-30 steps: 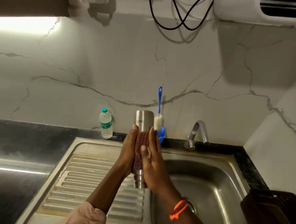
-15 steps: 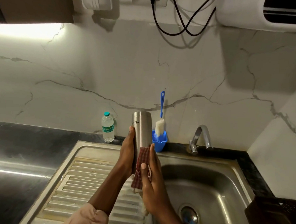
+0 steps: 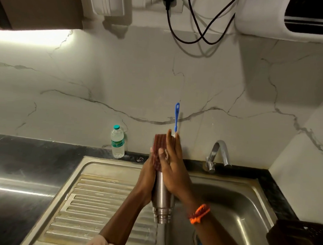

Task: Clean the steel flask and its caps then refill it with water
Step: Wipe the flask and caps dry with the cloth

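Cloth (image 3: pixel 158 151) slid up, flask (image 3: pixel 162 194) seemingly mouth-down, upright

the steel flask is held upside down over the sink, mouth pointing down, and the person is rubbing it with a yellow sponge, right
Not quite: the head view shows a dark red woven scrub cloth, not a yellow sponge. The rest stands: the cylindrical steel flask is held mouth down over the steel sink, between both hands.

I see a white marble-look backsplash (image 3: pixel 140 81) with grey veins. Black counter (image 3: pixel 27 154) runs below it, glossy at left. Steel sink (image 3: pixel 246 198) set in, ribbed drainboard (image 3: pixel 99 202) to its left, chrome tap (image 3: pixel 218 153) behind. Under-cabinet light (image 3: pixel 32 37) glows top left. Black cables (image 3: pixel 200 32) hang from a wall socket.
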